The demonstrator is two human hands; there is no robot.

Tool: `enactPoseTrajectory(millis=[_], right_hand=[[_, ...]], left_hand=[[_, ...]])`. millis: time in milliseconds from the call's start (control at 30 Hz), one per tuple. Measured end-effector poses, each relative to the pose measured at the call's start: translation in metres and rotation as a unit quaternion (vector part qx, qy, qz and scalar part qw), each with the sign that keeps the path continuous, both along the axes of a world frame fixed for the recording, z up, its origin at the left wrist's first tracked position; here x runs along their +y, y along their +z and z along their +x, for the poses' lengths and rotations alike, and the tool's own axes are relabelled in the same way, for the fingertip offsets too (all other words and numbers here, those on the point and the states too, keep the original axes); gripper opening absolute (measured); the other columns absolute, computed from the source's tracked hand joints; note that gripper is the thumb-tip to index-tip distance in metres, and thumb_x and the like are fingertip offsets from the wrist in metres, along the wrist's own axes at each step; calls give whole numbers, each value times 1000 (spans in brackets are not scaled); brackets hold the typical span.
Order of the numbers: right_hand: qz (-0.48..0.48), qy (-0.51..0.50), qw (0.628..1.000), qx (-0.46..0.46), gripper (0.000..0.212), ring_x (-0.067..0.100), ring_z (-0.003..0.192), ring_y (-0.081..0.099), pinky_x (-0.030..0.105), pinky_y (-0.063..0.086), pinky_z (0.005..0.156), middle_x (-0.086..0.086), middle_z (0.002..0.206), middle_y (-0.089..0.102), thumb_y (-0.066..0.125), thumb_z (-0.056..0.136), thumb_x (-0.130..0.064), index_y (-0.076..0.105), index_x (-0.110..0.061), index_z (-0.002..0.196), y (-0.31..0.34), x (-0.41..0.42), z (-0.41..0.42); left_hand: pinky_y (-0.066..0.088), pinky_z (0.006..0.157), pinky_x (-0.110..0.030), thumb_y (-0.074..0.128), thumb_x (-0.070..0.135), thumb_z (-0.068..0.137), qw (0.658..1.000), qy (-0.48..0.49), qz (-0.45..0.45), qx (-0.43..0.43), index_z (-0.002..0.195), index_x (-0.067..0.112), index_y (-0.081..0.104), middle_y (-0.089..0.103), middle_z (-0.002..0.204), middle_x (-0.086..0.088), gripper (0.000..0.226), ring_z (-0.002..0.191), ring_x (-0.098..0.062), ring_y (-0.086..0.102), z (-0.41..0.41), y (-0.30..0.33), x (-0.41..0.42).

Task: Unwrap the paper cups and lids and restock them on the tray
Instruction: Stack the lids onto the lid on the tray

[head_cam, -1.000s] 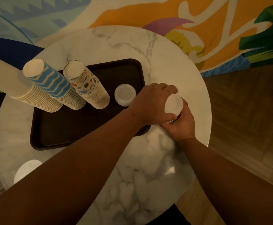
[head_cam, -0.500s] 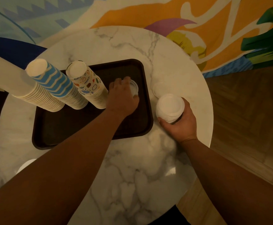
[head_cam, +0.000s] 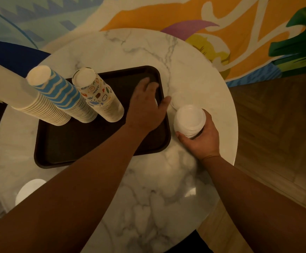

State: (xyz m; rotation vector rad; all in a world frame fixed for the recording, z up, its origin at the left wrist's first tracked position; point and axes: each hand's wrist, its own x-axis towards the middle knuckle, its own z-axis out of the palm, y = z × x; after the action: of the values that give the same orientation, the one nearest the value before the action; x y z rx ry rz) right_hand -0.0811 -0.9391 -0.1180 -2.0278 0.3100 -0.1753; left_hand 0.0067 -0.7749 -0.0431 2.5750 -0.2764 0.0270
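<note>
Right hand (head_cam: 200,141) curled around stack of white lids (head_cam: 188,121), held over counter (head_cam: 194,73) just beside tray (head_cam: 101,141). Left hand (head_cam: 145,108) palm-down over tray's right end, fingers spread; grip unclear. Three cup stacks (head_cam: 97,95) stand on tray's left.

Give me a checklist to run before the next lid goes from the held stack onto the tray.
1. Right hand has a firm grip on the lid stack: ok.
2. Left hand is clear of the lids already on the tray: not ok, it covers them.
3. Tray lids sit squarely stacked: cannot tell, hidden under the hand.
4. Three cup stacks stand on the tray, leaning but unbroken: ok.
5. Bare tray floor remains in front: ok.
6. Clear wrapper lies off the tray: ok.
</note>
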Motion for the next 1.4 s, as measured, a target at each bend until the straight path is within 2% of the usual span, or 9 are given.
enactPoseTrajectory(millis=[133, 233, 433, 567, 667, 800, 967, 1233, 1400], right_hand=[[16, -6, 1000, 8, 86, -2, 111, 45, -4, 31, 87, -12, 126, 51, 74, 61, -61, 42, -29, 134, 3, 2, 0], [66, -32, 997, 32, 87, 5, 114, 49, 14, 38, 97, -13, 125, 51, 65, 58, -68, 44, -31, 134, 2, 6, -1], [47, -31, 998, 35, 98, 13, 120, 51, 24, 39, 99, -1, 134, 55, 68, 56, -67, 42, -24, 140, -2, 4, -1], [27, -16, 999, 17, 92, 2, 114, 47, -1, 31, 88, -10, 129, 53, 70, 60, -65, 43, -25, 138, 1, 3, 0], [5, -6, 1000, 6, 94, 3, 113, 46, 10, 36, 93, -8, 128, 53, 72, 57, -63, 44, -22, 137, 2, 1, 0], [-2, 2, 1000, 1, 90, 5, 117, 46, 14, 35, 97, -11, 128, 50, 87, 62, -44, 43, -22, 137, -1, -1, 1], [-10, -1, 1000, -3, 88, 8, 118, 47, 25, 40, 102, -2, 133, 54, 89, 63, -37, 43, -21, 137, -2, -1, 1], [-12, -2, 1000, -2, 88, 6, 118, 46, 22, 38, 100, -3, 133, 53, 89, 64, -37, 42, -21, 137, -2, -1, 1], [-10, -3, 1000, 3, 90, 3, 116, 45, 16, 36, 98, -8, 131, 52, 88, 63, -40, 42, -22, 138, -2, -1, 1]], left_hand=[[35, 104, -27, 69, 50, 80, 978, -202, -56, 17, 130, 12, 52, 51, 134, -6, 65, 123, -16, 46, -18, 16, -25], [32, 110, -38, 74, 56, 73, 963, -263, 35, 53, 142, 14, 42, 47, 142, -8, 87, 131, -24, 42, -21, 7, -33], [32, 107, -36, 73, 45, 77, 969, -242, 7, 48, 144, 14, 40, 48, 143, -6, 80, 129, -24, 43, -24, 6, -35], [34, 107, -36, 73, 43, 74, 972, -228, -49, -14, 137, 9, 48, 54, 136, -9, 76, 125, -25, 47, -26, 13, -30], [31, 105, -30, 70, 47, 75, 991, -95, -69, -69, 131, 10, 51, 54, 132, -7, 70, 123, -24, 47, -16, 8, -15], [35, 106, -36, 70, 44, 81, 999, 38, 19, -12, 135, 13, 45, 46, 138, -9, 66, 128, -26, 42, 2, -10, 15], [40, 104, -37, 68, 43, 84, 995, 38, 82, 48, 130, 13, 47, 40, 141, -9, 58, 129, -27, 43, 4, -24, 27], [34, 110, -41, 67, 45, 85, 988, 22, 108, 106, 130, 15, 49, 28, 153, -10, 57, 138, -30, 33, 5, -25, 26], [34, 109, -35, 66, 47, 85, 999, -14, -16, -39, 117, 10, 60, 45, 141, -13, 49, 133, -25, 39, -5, -2, 1]])
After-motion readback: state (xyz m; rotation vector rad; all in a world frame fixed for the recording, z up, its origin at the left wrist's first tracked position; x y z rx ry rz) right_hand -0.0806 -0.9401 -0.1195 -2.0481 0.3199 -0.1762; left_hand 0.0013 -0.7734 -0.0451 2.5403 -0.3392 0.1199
